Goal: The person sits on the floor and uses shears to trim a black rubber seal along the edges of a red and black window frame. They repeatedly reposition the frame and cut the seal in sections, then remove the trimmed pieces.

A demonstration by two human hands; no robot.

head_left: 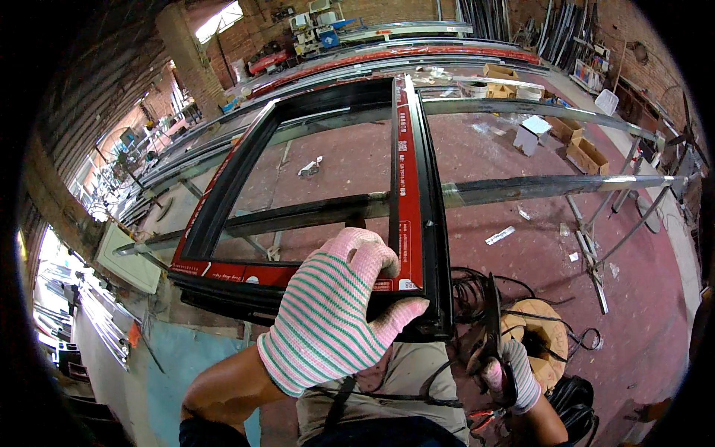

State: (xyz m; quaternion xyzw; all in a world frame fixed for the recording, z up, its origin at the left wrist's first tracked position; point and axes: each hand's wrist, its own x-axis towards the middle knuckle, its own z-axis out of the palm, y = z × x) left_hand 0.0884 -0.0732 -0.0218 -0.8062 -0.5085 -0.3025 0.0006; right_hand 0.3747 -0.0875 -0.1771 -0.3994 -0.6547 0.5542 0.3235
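Left hand (324, 320) (one of two gloved) holds one frame (409, 194).

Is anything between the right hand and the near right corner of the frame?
No loose object visibly blocks the right hand from the frame; the dark scissors-like tool it holds points up beside that corner. At the corner itself, the left hand covers part of the near edge.
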